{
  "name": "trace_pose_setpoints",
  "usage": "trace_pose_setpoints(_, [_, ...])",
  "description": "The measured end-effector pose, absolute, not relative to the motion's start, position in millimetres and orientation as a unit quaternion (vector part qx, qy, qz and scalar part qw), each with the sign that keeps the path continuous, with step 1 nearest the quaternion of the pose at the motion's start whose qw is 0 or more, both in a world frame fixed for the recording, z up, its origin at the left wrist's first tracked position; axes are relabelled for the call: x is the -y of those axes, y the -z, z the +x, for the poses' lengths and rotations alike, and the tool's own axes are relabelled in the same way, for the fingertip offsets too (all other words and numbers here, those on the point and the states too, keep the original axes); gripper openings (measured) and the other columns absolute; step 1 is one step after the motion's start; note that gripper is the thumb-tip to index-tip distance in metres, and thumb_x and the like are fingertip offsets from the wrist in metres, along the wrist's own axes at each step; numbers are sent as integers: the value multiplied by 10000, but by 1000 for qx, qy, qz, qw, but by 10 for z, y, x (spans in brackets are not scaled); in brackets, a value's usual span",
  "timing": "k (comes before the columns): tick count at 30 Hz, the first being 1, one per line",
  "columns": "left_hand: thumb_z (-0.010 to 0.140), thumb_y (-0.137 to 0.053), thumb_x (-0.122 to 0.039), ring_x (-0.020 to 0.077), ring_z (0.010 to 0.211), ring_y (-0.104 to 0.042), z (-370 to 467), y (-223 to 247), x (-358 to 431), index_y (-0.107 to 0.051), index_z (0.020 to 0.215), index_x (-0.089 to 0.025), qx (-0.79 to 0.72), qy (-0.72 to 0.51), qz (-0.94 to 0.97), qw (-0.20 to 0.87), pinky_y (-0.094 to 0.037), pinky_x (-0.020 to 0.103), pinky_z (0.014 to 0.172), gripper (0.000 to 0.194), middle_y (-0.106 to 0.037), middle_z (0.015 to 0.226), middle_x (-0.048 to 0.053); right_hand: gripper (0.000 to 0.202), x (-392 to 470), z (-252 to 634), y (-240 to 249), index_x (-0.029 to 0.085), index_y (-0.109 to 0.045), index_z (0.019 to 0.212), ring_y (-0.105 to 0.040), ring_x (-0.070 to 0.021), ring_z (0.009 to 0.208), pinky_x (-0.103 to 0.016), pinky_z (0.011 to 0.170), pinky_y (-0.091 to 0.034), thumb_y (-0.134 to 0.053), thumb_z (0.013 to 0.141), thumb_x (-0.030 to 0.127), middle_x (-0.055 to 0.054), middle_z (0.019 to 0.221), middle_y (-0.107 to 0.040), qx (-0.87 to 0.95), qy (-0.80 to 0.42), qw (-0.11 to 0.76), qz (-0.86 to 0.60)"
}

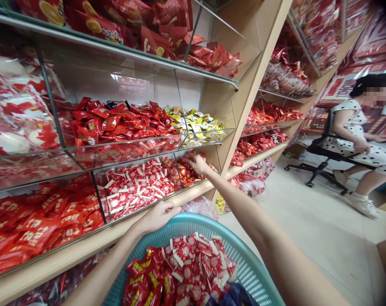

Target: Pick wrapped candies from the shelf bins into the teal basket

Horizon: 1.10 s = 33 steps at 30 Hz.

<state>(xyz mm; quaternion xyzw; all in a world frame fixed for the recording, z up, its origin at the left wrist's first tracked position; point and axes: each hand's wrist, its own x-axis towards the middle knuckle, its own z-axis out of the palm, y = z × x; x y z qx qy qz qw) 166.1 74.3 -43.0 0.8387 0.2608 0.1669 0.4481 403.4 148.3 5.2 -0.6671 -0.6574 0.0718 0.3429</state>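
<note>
My left hand (159, 216) is closed over the far rim of a teal plastic basket (193, 219), beside the wooden shelf edge. In the basket lie red-and-white packets (197, 267), red packets with yellow lettering (154, 280) and some dark blue wrappers (235, 295). My right hand (197, 163) reaches into the small lower compartment at the right, over red and gold wrapped candies (188, 174). Its fingertips are among the candies, and whether they grip one is hidden.
Glass dividers (97, 195) separate the candy compartments. Above are red candies (116, 123) and yellow-and-white ones (202, 123). A wooden upright (243, 114) stands right of my right hand. Further right, a person (352, 123) sits on a black wheeled chair (323, 165).
</note>
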Motion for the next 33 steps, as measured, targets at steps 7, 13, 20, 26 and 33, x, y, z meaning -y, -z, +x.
trace_pose_setpoints(7, [829,-390,-479,106,591,-383,1667,411,-744,-518,649,-131,-256,-165,840,449,-314,206,537,411,-396,608,-27,345,-1272,4336,-230,170,-540,1085,-391,-299,981,-396,794,-286,-298,890,322,-135,987,-613,627,162,236,-724])
trace_pose_setpoints(13, [828,-389,-473,101,574,-355,1670,413,-740,-480,622,-141,-256,-171,838,450,-306,207,526,400,-355,596,-32,326,-1035,4519,-136,107,-538,1033,-362,-293,970,-404,826,-223,-258,868,133,-184,930,-597,652,269,104,-702])
trace_pose_setpoints(20, [823,-386,-486,102,572,-361,1669,420,-744,-488,622,-141,-259,-170,842,441,-303,202,516,413,-373,596,-31,328,-968,4498,32,150,-606,920,-387,-277,947,-417,832,-202,-309,898,289,-155,882,-603,665,249,64,-702])
trace_pose_setpoints(26, [825,-392,-488,107,583,-380,1671,422,-751,-519,655,-134,-258,-162,841,448,-310,205,525,413,-409,611,-25,420,-1017,4401,-75,148,-615,912,-384,-263,966,-411,838,-217,-253,913,362,-147,977,-577,664,253,111,-695])
trace_pose_setpoints(33, [830,-392,-493,100,579,-372,1669,425,-736,-523,676,-128,-271,-158,833,455,-297,207,519,417,-389,611,-33,341,-1487,4026,-86,223,-544,1128,-368,-260,1086,-403,861,-256,-338,860,175,-99,1150,-554,725,109,101,-672])
